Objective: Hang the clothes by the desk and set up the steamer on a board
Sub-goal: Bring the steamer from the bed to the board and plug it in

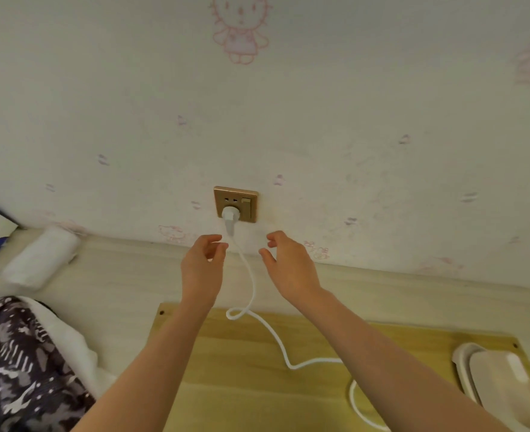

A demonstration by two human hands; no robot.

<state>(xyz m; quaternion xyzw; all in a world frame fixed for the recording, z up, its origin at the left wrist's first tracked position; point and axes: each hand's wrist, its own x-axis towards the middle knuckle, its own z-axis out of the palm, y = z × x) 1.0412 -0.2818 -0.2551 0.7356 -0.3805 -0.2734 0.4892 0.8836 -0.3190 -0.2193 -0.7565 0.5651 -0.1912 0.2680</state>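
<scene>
Both hands hang just below the wall socket, holding nothing: the left hand [202, 263] has its fingers loosely curled with the tips close to the white cord [251, 288], perhaps brushing it, though contact cannot be made out, and the right hand [288, 263] is spread and relaxed on the cord's other side. Between them the white plug [229, 215] sits in the gold socket plate [236, 204], and it looks pushed home, though how deep the pins go is hidden. From the plug the cord drops, makes a small loop, then snakes across the wooden board [241, 369] toward the steamer [500, 378], which lies at the board's right end on the pale surface [117, 291]. The risk, as I judge it, lies in that slack: a forearm drawn back across the board could catch the loop and tug the plug loose or drag the steamer toward the edge. A patterned garment [17, 369] lies at the left and could snag the cord if lifted carelessly. A white roll [43, 257] rests by the wall, clear of all this.
</scene>
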